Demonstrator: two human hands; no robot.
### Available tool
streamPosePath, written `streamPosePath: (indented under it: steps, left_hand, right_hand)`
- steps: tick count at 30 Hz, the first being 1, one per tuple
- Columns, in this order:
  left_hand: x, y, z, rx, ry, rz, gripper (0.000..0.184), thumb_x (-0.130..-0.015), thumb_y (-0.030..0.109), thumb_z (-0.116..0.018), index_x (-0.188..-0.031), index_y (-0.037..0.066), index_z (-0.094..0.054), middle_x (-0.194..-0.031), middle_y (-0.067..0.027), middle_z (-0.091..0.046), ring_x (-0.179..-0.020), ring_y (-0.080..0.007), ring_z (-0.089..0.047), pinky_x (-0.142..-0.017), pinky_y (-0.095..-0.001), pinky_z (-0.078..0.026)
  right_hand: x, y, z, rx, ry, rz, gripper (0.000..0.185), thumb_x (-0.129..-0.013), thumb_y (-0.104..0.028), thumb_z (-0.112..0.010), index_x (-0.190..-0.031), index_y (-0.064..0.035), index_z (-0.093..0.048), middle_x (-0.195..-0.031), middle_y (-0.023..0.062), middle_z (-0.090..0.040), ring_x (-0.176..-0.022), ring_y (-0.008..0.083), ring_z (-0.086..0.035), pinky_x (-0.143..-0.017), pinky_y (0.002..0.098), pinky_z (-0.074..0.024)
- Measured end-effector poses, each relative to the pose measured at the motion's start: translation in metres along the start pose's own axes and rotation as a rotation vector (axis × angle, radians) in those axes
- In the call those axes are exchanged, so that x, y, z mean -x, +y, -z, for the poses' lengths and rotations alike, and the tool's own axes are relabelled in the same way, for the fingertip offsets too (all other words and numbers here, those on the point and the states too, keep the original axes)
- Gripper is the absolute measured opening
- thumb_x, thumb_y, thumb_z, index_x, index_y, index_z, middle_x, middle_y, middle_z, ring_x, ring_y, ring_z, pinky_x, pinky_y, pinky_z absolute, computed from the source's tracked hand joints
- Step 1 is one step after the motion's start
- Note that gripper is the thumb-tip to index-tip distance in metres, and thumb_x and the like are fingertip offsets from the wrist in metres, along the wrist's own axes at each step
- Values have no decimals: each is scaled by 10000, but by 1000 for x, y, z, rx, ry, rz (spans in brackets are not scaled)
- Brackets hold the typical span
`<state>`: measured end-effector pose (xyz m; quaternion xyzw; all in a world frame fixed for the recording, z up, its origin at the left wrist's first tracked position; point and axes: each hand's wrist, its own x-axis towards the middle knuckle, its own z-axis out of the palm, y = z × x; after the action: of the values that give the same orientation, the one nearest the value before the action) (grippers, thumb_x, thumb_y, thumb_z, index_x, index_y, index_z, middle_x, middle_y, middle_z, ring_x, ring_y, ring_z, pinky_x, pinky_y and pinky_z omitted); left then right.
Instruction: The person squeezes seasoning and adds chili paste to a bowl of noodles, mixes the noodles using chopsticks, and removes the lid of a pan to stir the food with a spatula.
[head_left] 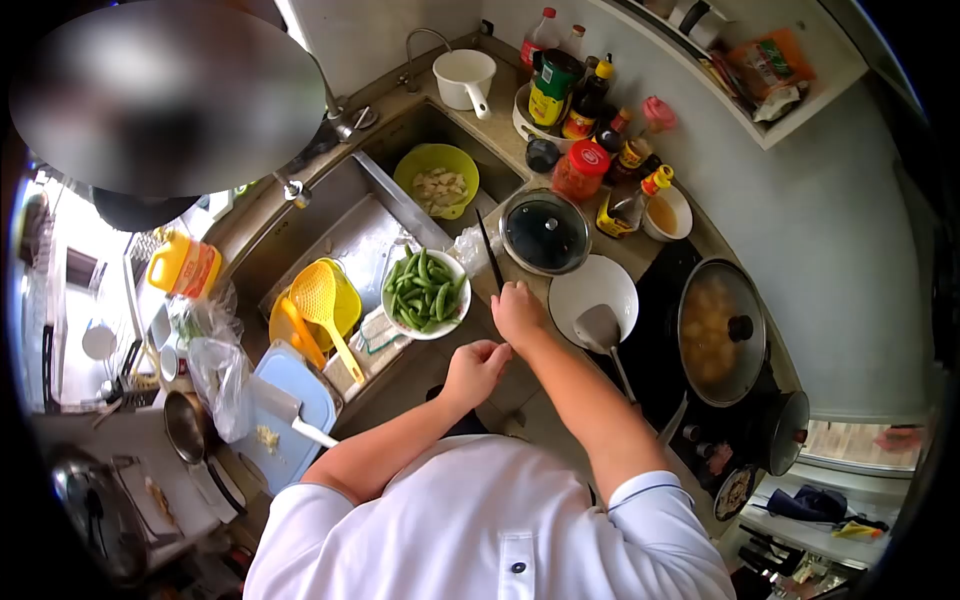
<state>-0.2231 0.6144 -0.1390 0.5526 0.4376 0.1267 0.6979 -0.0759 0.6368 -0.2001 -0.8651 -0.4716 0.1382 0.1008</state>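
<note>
My right hand (521, 317) is closed around black chopsticks (489, 245), which point away from me over the counter edge. My left hand (476, 374) is held just below, its fingers pinched together close to my right wrist; whether anything is between them is hidden. Left of the chopsticks, a white bowl of green pea pods (425, 290) stands at the sink's edge. A glass-lidded pot or pan (545, 232) lies to their right. Nearer the stove is a white bowl (592, 292), with a metal spatula (599, 328) resting across its rim.
A lidded pan (721, 330) of round pieces is on the stove. In the sink sit a green colander (437, 158) with pale pieces and a yellow slotted ladle (319, 297). A cleaver (277, 401) lies on the blue cutting board (310, 385). Sauce bottles (590, 105) line the wall.
</note>
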Motion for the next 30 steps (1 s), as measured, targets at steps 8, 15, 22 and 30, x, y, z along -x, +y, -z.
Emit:
streamPosePath:
  steps: [8, 15, 22, 30]
  left_hand:
    - [-56, -6, 40, 201, 210, -4, 272, -953, 256, -606, -1022, -6, -634, -764, 5, -606, -628, -71, -528, -529, -224, -402]
    - [-8, 92, -32, 229, -418, -41, 289, -1016, 274, -501, -805, 80, -540, -658, 27, -512, -523, -48, -452, -438, -193, -335]
    - [132, 114, -229, 210, -893, 204, 364, -1016, 336, -491, -745, 93, -480, -616, -22, -508, -468, -103, -462, -419, -235, -380]
    - [270, 9, -437, -108, -1201, 577, 585, -981, 625, -314, -941, 90, -544, -643, -9, -441, -518, -116, -384, -456, -246, -275]
  right_hand:
    - [-9, -7, -9, 59, 84, 309, 174, -817, -209, -590, -818, -39, -632, -826, 155, -633, -746, 327, -659, -656, 446, -548]
    - [171, 7, 161, -635, 217, 140, 245, -857, -203, -630, -739, -3, -550, -744, 172, -602, -720, 365, -616, -645, 452, -479]
    - [375, 121, 230, -429, 769, 229, 585, -775, -117, -780, -1312, -52, -554, -1034, 113, -510, -850, 246, -571, -712, 343, -506]
    - [592, 286, 179, -617, 1425, -378, 136, -908, 5, -590, -1036, 0, -634, -913, 107, -627, -804, 212, -619, -680, 314, -513]
